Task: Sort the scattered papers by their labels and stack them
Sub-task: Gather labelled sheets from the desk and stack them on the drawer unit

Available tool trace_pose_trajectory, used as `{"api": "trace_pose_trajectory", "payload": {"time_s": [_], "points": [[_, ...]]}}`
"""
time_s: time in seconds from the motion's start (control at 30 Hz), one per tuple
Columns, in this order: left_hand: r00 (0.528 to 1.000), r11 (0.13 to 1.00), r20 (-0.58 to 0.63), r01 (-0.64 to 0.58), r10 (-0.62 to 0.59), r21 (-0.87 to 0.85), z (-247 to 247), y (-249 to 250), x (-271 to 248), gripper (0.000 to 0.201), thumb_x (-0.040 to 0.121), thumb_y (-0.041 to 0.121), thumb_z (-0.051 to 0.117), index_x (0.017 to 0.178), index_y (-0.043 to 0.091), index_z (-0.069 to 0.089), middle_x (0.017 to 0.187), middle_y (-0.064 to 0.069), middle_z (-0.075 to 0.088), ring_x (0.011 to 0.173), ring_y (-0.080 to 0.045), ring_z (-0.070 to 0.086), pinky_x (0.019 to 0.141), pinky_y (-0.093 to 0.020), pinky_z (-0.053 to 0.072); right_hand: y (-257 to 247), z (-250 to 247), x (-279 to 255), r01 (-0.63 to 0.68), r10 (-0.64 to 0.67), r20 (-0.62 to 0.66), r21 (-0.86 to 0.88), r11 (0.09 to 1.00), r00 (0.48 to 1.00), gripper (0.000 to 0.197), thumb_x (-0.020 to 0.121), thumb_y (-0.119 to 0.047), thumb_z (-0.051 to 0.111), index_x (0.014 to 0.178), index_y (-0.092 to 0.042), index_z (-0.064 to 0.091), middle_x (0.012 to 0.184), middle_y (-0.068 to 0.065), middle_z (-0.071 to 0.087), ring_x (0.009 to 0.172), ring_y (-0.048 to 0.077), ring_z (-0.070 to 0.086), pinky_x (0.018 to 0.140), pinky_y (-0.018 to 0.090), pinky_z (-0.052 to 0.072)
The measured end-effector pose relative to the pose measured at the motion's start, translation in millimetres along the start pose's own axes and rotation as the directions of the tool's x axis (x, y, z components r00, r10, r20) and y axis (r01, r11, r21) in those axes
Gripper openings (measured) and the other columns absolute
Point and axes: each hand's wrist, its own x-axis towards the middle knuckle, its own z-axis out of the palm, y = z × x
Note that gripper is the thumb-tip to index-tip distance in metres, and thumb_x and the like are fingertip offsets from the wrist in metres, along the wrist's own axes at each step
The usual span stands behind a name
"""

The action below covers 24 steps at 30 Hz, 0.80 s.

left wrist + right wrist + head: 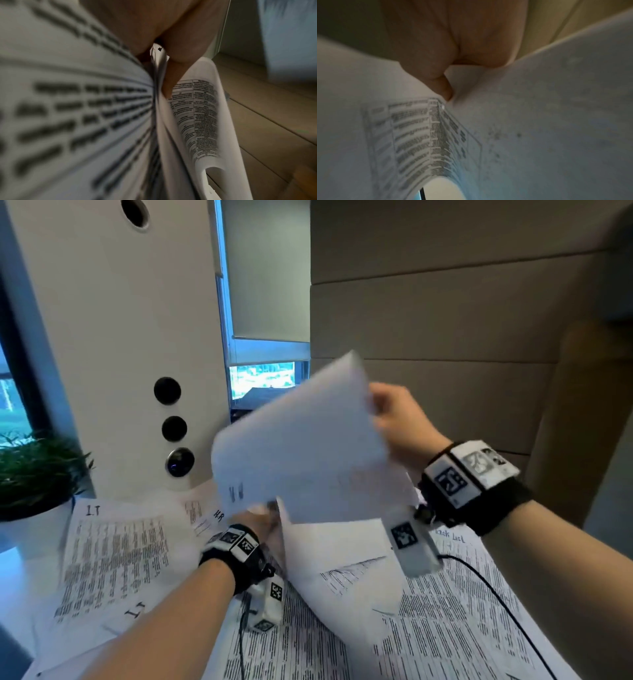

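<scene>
Lying flat at far left, a printed sheet (113, 556) is showing "I.T" handwritten at its top corner. Left hand (263, 525) is pinching the lower curled sheet (342, 563) over the surface (13, 583). Right hand (397, 419) is gripping a blurred white sheet (301, 446), raised, long axis tilting up-right.

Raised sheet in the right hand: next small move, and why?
Probably read its label, then lower it. The right hand pinches the raised sheet in mid-air, its label blurred. The left hand holds other sheets; an IT sheet lies left.
</scene>
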Motion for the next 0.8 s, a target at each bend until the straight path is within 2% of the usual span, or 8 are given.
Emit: {"api": "trace_pose_trajectory", "payload": {"time_s": [0.1, 0.17, 0.27, 0.37, 0.43, 0.53, 0.7, 0.8], "points": [[0.984, 0.990, -0.114, -0.142, 0.140, -0.007, -7, 12, -21, 0.079, 0.060, 0.040, 0.076, 0.122, 0.001, 0.047, 0.113, -0.010, 0.061, 0.103, -0.027, 0.063, 0.086, -0.034, 0.052, 18, -17, 12, -0.206, 0.245, -0.254, 0.170, 0.964, 0.936, 0.022, 0.083, 0.001, 0.059, 0.068, -0.015, 0.058, 0.059, -0.001, 0.054, 0.052, 0.012, 0.048, 0.051, 0.028, 0.042], [0.983, 0.989, -0.106, -0.146, 0.148, 0.022, -13, 16, -32, 0.072, 0.077, 0.039, 0.070, 0.127, 0.005, 0.031, 0.122, -0.005, 0.048, 0.109, -0.027, 0.054, 0.091, -0.033, 0.041, 56, -26, 0, -0.422, 0.471, -0.239, 0.229, 0.877, 0.849, 0.008, 0.080, -0.003, 0.064, 0.074, -0.008, 0.060, 0.068, 0.009, 0.058, 0.060, 0.020, 0.055, 0.056, 0.033, 0.047], [0.972, 0.986, -0.172, -0.147, 0.158, 0.078, -15, 13, -28, 0.069, 0.079, 0.027, 0.070, 0.127, 0.003, 0.026, 0.114, -0.013, 0.052, 0.093, -0.031, 0.056, 0.085, -0.041, 0.048, 113, -36, -33, -0.684, 0.674, -0.172, -0.001, 0.729, 0.718, 0.023, 0.074, -0.007, 0.067, 0.092, 0.006, 0.066, 0.082, 0.017, 0.066, 0.075, 0.029, 0.064, 0.067, 0.037, 0.050], [0.959, 0.974, -0.186, -0.198, 0.215, 0.105, -15, 9, -20, 0.043, 0.074, 0.009, 0.066, 0.107, 0.008, 0.039, 0.101, -0.012, 0.056, 0.086, -0.026, 0.052, 0.076, -0.031, 0.044, 137, -48, -62, -0.759, 0.734, -0.206, -0.262, 0.596, 0.648, 0.015, 0.080, -0.005, 0.060, 0.090, 0.002, 0.067, 0.079, 0.014, 0.066, 0.072, 0.026, 0.063, 0.064, 0.025, 0.047], [0.948, 0.971, -0.212, -0.227, 0.237, 0.074, -12, 8, -22, 0.035, 0.078, 0.001, 0.060, 0.099, 0.013, 0.035, 0.091, -0.008, 0.049, 0.081, -0.022, 0.044, 0.070, -0.028, 0.035, 135, -46, -72, -0.764, 0.797, -0.091, -0.369, 0.530, 0.597, 0.005, 0.078, -0.007, 0.062, 0.078, -0.004, 0.067, 0.072, 0.009, 0.065, 0.066, 0.022, 0.060, 0.062, 0.025, 0.046], [0.924, 0.961, -0.273, -0.275, 0.268, 0.015, -5, 5, -23, 0.029, 0.082, 0.008, 0.060, 0.091, 0.015, 0.033, 0.094, -0.013, 0.051, 0.066, -0.023, 0.044, 0.060, -0.033, 0.037, 135, -30, -69, -0.734, 0.781, 0.055, -0.306, 0.606, 0.622, 0.003, 0.060, -0.013, 0.064, 0.059, -0.010, 0.065, 0.061, 0.008, 0.063, 0.062, 0.023, 0.058, 0.063, 0.033, 0.046], [0.877, 0.908, -0.236, -0.400, 0.418, 0.121, -3, 4, -27, 0.020, 0.081, -0.007, 0.045, 0.082, 0.013, 0.047, 0.069, -0.004, 0.046, 0.064, -0.022, 0.044, 0.054, -0.027, 0.033, 155, -15, -61, -0.785, 0.818, -0.016, -0.294, 0.546, 0.575, 0.017, 0.074, -0.009, 0.064, 0.090, -0.003, 0.067, 0.093, 0.013, 0.066, 0.086, 0.028, 0.062, 0.073, 0.030, 0.050], [0.905, 0.910, -0.108, -0.403, 0.412, 0.094, -4, 2, -26, 0.033, 0.082, -0.013, 0.043, 0.081, 0.007, 0.069, 0.080, 0.000, 0.063, 0.080, -0.022, 0.058, 0.073, -0.024, 0.047, 171, -7, -66, -0.820, 0.865, 0.005, -0.317, 0.477, 0.501, 0.028, 0.074, -0.013, 0.066, 0.100, -0.003, 0.063, 0.103, 0.013, 0.064, 0.094, 0.029, 0.061, 0.079, 0.032, 0.050]]}}
